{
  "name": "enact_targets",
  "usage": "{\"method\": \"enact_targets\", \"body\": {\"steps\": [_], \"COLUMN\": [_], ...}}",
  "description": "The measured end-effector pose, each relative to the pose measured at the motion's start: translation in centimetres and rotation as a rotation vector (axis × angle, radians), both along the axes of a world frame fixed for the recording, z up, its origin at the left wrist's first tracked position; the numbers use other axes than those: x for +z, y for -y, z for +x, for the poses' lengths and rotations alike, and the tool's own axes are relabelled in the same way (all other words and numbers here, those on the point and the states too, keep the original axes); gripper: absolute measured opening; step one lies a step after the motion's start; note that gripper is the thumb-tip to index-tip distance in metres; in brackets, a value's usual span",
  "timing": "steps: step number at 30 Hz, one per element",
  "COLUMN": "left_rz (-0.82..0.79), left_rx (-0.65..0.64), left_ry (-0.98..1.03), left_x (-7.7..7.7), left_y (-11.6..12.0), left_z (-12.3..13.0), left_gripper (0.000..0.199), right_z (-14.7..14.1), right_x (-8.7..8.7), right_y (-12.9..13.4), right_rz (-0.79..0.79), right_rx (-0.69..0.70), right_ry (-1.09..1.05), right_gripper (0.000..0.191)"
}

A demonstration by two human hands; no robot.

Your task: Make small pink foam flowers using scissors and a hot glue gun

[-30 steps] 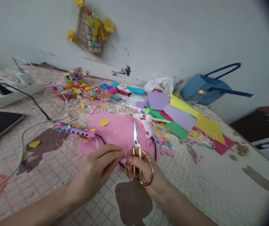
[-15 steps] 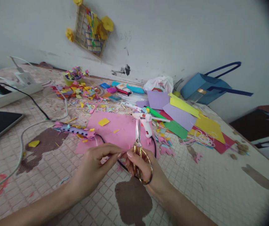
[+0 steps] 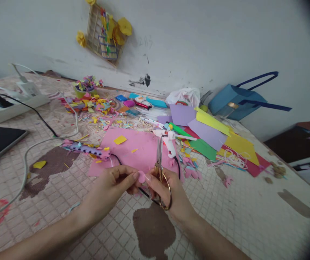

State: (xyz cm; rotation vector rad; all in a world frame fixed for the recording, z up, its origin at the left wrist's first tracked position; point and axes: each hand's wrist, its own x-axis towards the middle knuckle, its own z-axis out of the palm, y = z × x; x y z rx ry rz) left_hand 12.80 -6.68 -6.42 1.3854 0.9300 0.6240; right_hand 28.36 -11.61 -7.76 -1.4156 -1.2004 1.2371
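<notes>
A small pink paper piece (image 3: 142, 177) is pinched between the fingertips of my left hand (image 3: 117, 184) and my right hand (image 3: 166, 191). Gold-handled scissors (image 3: 159, 155) also sit in my right hand, blades together and pointing away from me. Beyond my hands lies a pink paper sheet (image 3: 128, 151) with yellow scraps on it. A white glue gun (image 3: 169, 146) rests on the sheet's right side, just past the scissor tips. To the left is a purple dotted stick (image 3: 87, 150) with pink and yellow paper bits along it.
A phone (image 3: 0, 144) and a white power strip (image 3: 16, 108) with cables lie left. Paper scraps (image 3: 90, 104) heap at the back near a small pot (image 3: 86, 90). Coloured sheets (image 3: 209, 133), white string (image 3: 228, 160) and a blue bag (image 3: 233, 101) are on the right.
The pink piece now shows its broader, rounded face between my fingertips. My right hand has turned slightly, shifting the scissor handles a little left. Things on the table have stayed put.
</notes>
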Motion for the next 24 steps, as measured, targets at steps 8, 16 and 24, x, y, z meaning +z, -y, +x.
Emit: {"method": "enact_targets", "body": {"steps": [8, 16, 24], "left_rz": [-0.103, -0.111, -0.167], "left_rx": [-0.028, -0.048, -0.008], "left_ry": [0.057, 0.027, 0.089], "left_x": [-0.22, -0.44, -0.45], "left_y": [0.02, 0.13, 0.28], "left_z": [0.17, 0.12, 0.25], "left_gripper": [0.024, 0.023, 0.021], "right_z": [-0.12, -0.12, -0.29], "right_x": [0.45, 0.02, -0.08], "right_y": [0.04, 0.07, 0.05], "right_rz": [-0.008, -0.010, -0.037], "right_rx": [0.012, 0.024, -0.001], "right_ry": [-0.043, -0.102, -0.194], "right_gripper": [0.026, 0.026, 0.035]}}
